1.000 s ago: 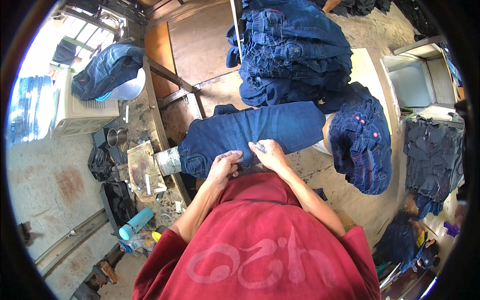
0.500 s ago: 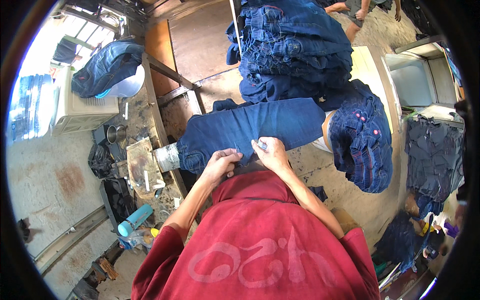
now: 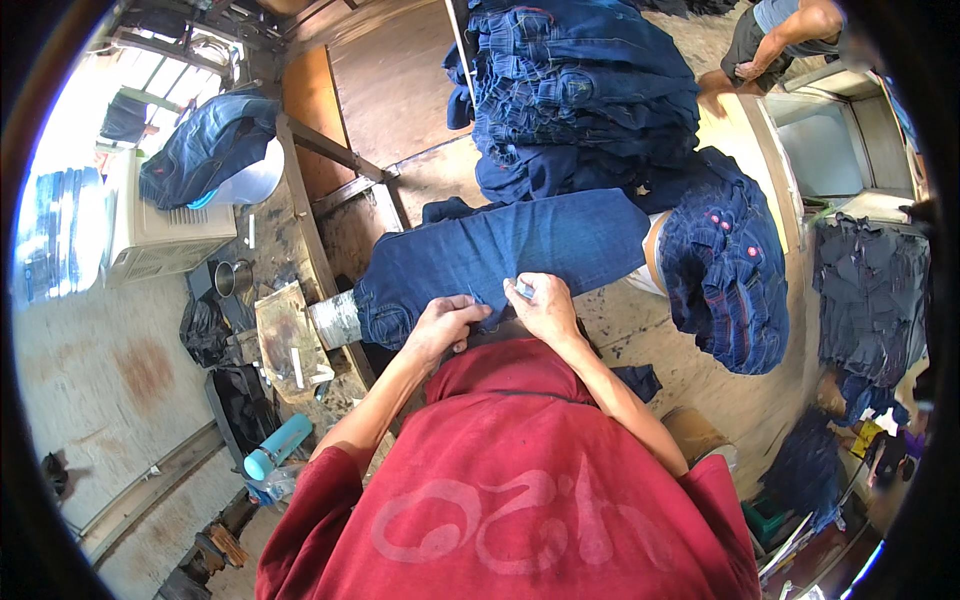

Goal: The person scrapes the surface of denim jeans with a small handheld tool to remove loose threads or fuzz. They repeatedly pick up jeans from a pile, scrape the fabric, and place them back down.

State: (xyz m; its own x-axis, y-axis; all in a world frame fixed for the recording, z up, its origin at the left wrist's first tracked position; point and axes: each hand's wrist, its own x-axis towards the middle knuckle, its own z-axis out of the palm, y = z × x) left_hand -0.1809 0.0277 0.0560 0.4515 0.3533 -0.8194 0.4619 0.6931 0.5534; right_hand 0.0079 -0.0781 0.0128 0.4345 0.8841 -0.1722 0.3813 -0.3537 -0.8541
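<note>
A pair of dark blue jeans (image 3: 560,235) is stretched flat across the front of me over a long support, whose pale wrapped end (image 3: 337,320) sticks out at the left. My left hand (image 3: 447,325) is closed at the near edge of the denim, its thumb and fingertips pinching the cloth. Just to its right, my right hand (image 3: 543,308) is closed around a small pale piece (image 3: 524,289) that touches or hovers close over the jeans. What kind of thing this piece is cannot be made out. Faint light marks show on the denim between my hands.
A tall pile of jeans (image 3: 585,95) stands beyond my work, and more bunched jeans (image 3: 725,265) hang at the right. On the left are a metal cup (image 3: 234,278), a turquoise bottle (image 3: 278,446) and a stained board (image 3: 290,340). Another person (image 3: 785,45) is at the upper right.
My hands keep nearly the same place on the jeans. The other person at the upper right has come lower and further right, now bent or crouched. My view has shifted slightly.
</note>
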